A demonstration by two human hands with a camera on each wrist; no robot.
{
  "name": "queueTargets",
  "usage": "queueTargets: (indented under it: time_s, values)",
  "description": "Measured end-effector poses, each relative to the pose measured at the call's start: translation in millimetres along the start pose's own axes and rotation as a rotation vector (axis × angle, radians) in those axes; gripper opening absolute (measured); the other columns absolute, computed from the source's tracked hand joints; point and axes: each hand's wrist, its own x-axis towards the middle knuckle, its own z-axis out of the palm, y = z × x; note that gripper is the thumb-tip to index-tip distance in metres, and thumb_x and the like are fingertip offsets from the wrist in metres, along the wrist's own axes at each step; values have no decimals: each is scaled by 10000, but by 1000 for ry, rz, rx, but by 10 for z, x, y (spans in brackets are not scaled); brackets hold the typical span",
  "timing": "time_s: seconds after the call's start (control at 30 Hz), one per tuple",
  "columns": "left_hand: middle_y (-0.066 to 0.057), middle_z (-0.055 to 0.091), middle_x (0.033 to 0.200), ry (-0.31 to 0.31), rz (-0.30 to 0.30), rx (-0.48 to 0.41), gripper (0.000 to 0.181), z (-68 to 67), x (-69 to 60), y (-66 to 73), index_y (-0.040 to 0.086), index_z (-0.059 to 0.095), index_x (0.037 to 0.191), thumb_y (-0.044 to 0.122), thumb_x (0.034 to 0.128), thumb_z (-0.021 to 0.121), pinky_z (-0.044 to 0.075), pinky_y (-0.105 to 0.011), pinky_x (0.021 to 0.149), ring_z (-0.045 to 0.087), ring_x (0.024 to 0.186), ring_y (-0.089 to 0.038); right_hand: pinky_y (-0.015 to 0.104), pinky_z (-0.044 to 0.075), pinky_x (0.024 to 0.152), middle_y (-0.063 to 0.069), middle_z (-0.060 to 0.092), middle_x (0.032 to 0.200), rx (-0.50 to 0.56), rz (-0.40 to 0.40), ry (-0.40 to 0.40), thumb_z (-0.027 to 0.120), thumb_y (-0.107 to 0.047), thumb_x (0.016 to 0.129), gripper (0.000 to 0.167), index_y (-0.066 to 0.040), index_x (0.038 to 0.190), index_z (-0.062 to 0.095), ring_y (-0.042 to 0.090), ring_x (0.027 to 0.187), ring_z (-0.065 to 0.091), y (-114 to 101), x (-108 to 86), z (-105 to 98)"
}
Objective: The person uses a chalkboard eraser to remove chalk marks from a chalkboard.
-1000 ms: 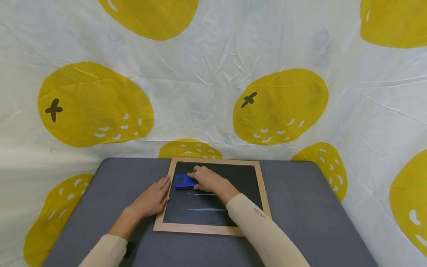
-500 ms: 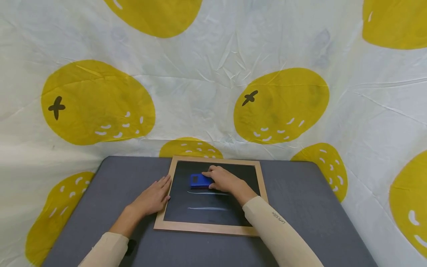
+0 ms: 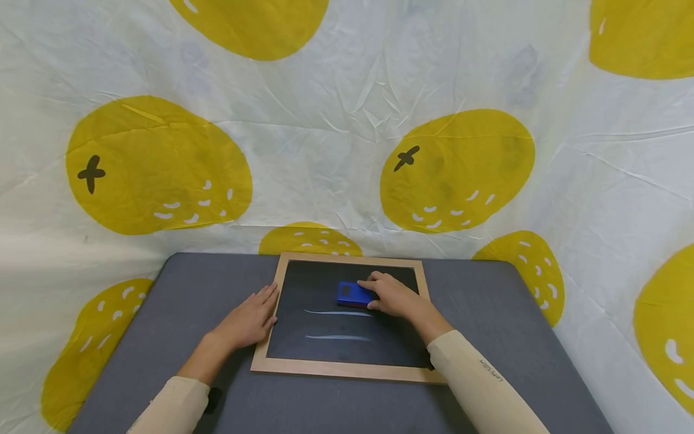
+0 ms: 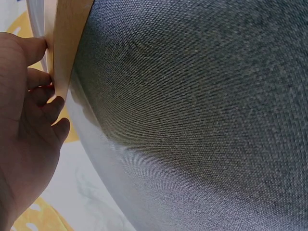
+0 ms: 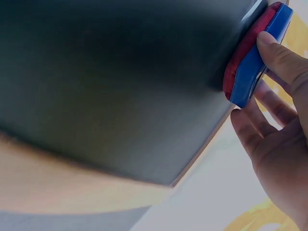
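A wood-framed blackboard (image 3: 347, 369) lies on the grey table, with two pale horizontal lines (image 3: 337, 337) on its dark surface. My right hand (image 3: 398, 299) holds a blue eraser (image 3: 352, 294) by its right end, just above the upper line. In the right wrist view the eraser (image 5: 250, 70) shows a red pad against the board, and the thumb of my right hand (image 5: 284, 120) presses its blue side. My left hand (image 3: 246, 319) rests at the frame's left edge; in the left wrist view the fingertips of my left hand (image 4: 29, 120) touch the wooden frame (image 4: 70, 38).
The grey table (image 3: 504, 337) extends on both sides of the board and in front of it. Behind it hangs a white cloth (image 3: 314, 175) with large yellow fruit shapes, which also runs down along both sides.
My right hand and the blue eraser have moved to the right across the board from near its left edge. The left hand has stayed at the frame.
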Motion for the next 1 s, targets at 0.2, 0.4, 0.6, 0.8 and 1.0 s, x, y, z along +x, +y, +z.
queueTargets:
  time_s: [0.2,0.4,0.6,0.8,1.0]
  values:
    - [-234,298,1668,-7,-3,-3,680,26,2,-11,-74,345,1570,239,1031,617,332,-592,1212,358,1513,-425,449,551,983,155,619,1286,-10,46,30,795,-235,920,629,-64,1482,570,269,1098,618,168,-232,-9]
    - [-232,295,1670,9,-1,3,675,45,-6,-35,-77,348,1568,244,1035,611,332,-594,1212,356,1515,-420,462,554,969,162,603,1288,25,106,34,793,-233,921,646,-65,1496,553,272,1092,610,247,-417,-29]
    - [-234,287,1672,5,1,-9,670,47,-18,-38,-79,343,1569,240,1040,604,323,-594,1217,347,1519,-423,465,555,950,147,586,1282,50,130,41,779,-258,935,655,-67,1511,533,267,1092,607,334,-540,25]
    - [-233,289,1672,5,1,-7,669,33,-18,-24,-75,347,1569,246,1042,603,324,-592,1217,347,1520,-420,445,553,913,131,594,1239,61,149,69,797,-253,917,658,-49,1493,552,251,1059,604,437,-656,64]
    - [-238,291,1670,-2,-6,-3,668,16,-19,-17,-80,353,1564,240,1037,610,326,-590,1216,351,1517,-424,474,552,931,150,605,1218,40,148,87,803,-279,912,654,-30,1470,571,278,1067,608,498,-749,78]
